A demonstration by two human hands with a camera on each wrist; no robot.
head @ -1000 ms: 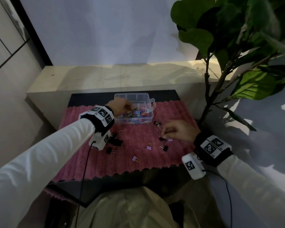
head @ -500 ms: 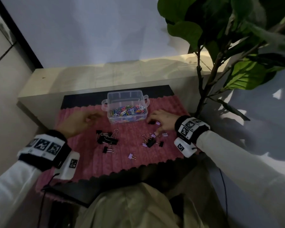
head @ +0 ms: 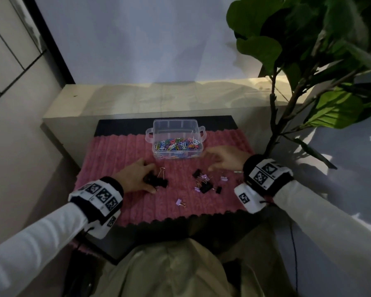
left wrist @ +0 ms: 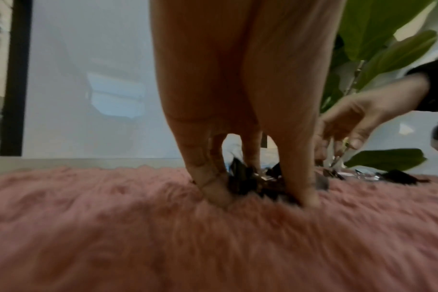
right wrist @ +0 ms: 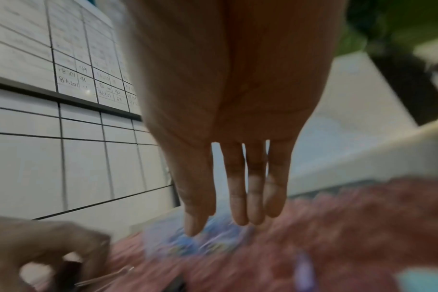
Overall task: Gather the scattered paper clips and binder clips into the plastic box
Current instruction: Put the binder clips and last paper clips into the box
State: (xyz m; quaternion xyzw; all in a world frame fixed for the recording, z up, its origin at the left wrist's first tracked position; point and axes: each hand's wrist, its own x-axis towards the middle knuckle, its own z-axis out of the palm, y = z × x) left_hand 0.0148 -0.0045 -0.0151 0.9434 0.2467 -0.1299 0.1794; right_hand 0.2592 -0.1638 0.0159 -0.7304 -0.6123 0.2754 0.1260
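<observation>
Left hand (head: 135, 177) down on the pink mat (head: 116, 159), thumb and fingers curled round a clump of black binder clips (head: 156, 181). Plastic box (head: 176, 139) lies beyond, up and right of that hand, paper clips (head: 177, 144) already inside. Right hand (head: 227, 158), nearer the box, hovers with fingers straight, holding nothing; loose clips (head: 204, 183) lie just before it.

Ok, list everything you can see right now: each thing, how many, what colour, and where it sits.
plastic box: one, clear, far middle of mat.
paper clips: many, multicoloured, inside the box.
black binder clips: a cluster, under the left hand's fingers.
mixed binder clips: several, black and purple, mid-mat near the right hand.
single binder clip: one, purple, near front edge.
mat: one, pink, fluffy.
ledge: one, pale, behind the mat.
plant: one, green, right.
left hand: curled round the black clips.
right hand: fingers straight, holding nothing.
</observation>
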